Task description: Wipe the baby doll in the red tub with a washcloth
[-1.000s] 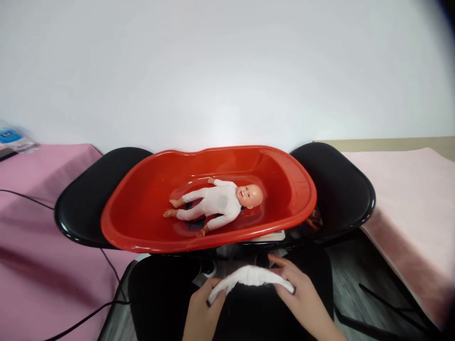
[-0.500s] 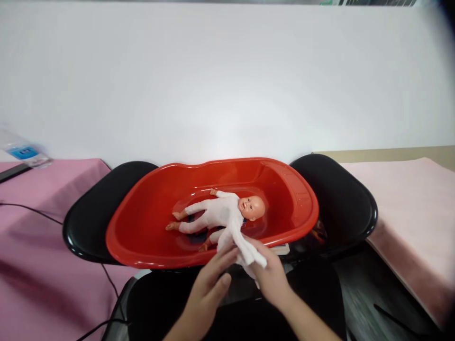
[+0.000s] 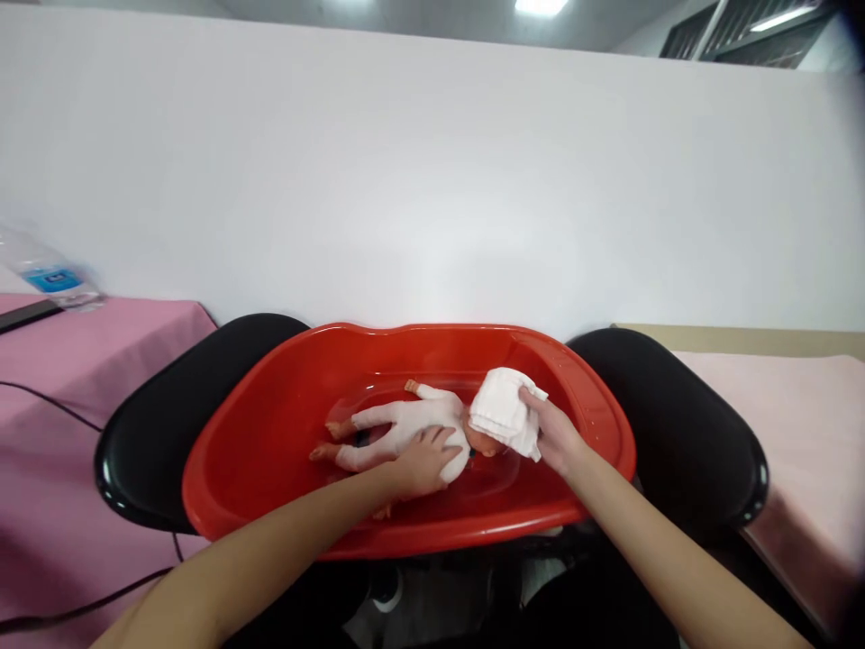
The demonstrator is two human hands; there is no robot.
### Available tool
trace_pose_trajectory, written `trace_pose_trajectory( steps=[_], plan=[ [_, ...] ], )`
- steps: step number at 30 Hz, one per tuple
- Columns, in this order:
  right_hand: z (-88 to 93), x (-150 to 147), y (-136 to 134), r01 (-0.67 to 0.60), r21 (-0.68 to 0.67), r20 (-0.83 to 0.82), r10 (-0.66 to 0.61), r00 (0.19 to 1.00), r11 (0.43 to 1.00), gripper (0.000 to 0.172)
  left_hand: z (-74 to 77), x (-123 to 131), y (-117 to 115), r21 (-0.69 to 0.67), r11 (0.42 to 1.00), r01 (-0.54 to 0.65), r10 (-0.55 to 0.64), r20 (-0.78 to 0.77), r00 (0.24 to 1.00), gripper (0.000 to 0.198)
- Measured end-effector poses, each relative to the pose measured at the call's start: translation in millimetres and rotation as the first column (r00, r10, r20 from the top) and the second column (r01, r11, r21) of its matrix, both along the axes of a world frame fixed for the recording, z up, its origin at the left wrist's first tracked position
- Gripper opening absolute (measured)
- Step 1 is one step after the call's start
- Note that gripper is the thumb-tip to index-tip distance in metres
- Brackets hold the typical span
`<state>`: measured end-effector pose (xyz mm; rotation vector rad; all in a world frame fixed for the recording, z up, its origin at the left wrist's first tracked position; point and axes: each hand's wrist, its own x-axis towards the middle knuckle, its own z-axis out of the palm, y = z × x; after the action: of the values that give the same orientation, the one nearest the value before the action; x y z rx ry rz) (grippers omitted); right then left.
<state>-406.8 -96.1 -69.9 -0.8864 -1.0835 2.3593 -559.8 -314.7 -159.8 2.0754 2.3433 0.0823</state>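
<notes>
Left hand [image 3: 424, 461] flat on doll [image 3: 405, 427], right hand [image 3: 550, 435] gripping white cloth [image 3: 504, 413] on doll's head, red tub [image 3: 270, 433].

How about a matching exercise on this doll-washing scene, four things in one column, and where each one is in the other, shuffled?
Column one:
1. doll
2. white cloth
3. water bottle
4. left hand

Column two:
A. far left, at the back of the pink table
B. lying in the red tub
C. resting on the doll's torso
D. held by the right hand over the doll's head

Pairs: 1-B, 2-D, 3-A, 4-C
</notes>
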Motion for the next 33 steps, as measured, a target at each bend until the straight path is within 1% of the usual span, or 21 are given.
trace_pose_trajectory(
  steps=[2,4,5,7,10,13,19,22,23,25,26,27,30,33],
  plan=[
    [-6.9,-10,11,-0.028,0.045,0.041,0.026,0.999,0.999,0.020,-21.6,-8,0,-0.049,0.997,0.061,-0.064,-0.075,0.995,0.056],
    [-10.5,-18,19,-0.066,0.063,0.074,0.061,0.995,0.996,0.019,-39.2,-15,-6,-0.070,0.993,0.092,-0.101,-0.149,0.984,0.059],
    [-11.5,-22,21,-0.090,0.067,0.094,0.084,0.992,0.994,0.019,-45.9,-17,-10,-0.076,0.992,0.103,-0.114,-0.172,0.978,0.062],
    [-12.8,-26,24,-0.159,0.083,0.123,0.148,0.981,0.984,0.020,-54.4,-18,-17,-0.083,0.989,0.126,-0.139,-0.188,0.972,0.066],
    [-14.1,-25,23,-0.266,0.103,0.131,0.252,0.959,0.958,0.025,-57.5,-17,-21,-0.102,0.983,0.151,-0.167,-0.169,0.971,0.071],
    [-15.8,-21,18,-0.312,0.107,0.164,0.293,0.942,0.944,0.024,-57.5,-17,-18,-0.127,0.976,0.177,-0.195,-0.149,0.969,0.073],
    [-28.3,-17,7,-0.409,0.130,0.271,0.365,0.891,0.903,0.022,-62.1,-19,-16,-0.043,0.963,0.265,-0.267,-0.233,0.935,0.063],
    [-34.5,-16,8,-0.481,0.185,0.275,0.425,0.862,0.857,0.025,-60.6,-21,-16,-0.046,0.960,0.276,-0.279,-0.223,0.934,0.062],
    [-35.7,-16,10,-0.491,0.213,0.279,0.429,0.859,0.845,0.027,-59.4,-23,-16,-0.049,0.960,0.274,-0.278,-0.209,0.937,0.061],
    [-37.5,-16,14,-0.481,0.302,0.313,0.391,0.866,0.823,0.030,-56.8,-25,-16,-0.058,0.963,0.264,-0.270,-0.159,0.950,0.060],
    [-38.5,-16,16,-0.474,0.366,0.334,0.362,0.870,0.801,0.032,-55.6,-26,-16,-0.064,0.966,0.252,-0.258,-0.123,0.958,0.060],
    [-39.6,-16,18,-0.470,0.440,0.350,0.336,0.875,0.765,0.033,-54.5,-27,-15,-0.069,0.969,0.237,-0.243,-0.081,0.967,0.060],
    [-44.4,-17,20,-0.454,0.641,0.348,0.293,0.890,0.618,0.036,-51.4,-33,-13,-0.067,0.978,0.197,-0.195,0.028,0.980,0.059],
    [-47.5,-22,19,-0.427,0.776,0.324,0.288,0.901,0.465,0.038,-44.3,-43,-8,-0.025,0.983,0.183,-0.181,0.055,0.982,0.051]
  ],
)
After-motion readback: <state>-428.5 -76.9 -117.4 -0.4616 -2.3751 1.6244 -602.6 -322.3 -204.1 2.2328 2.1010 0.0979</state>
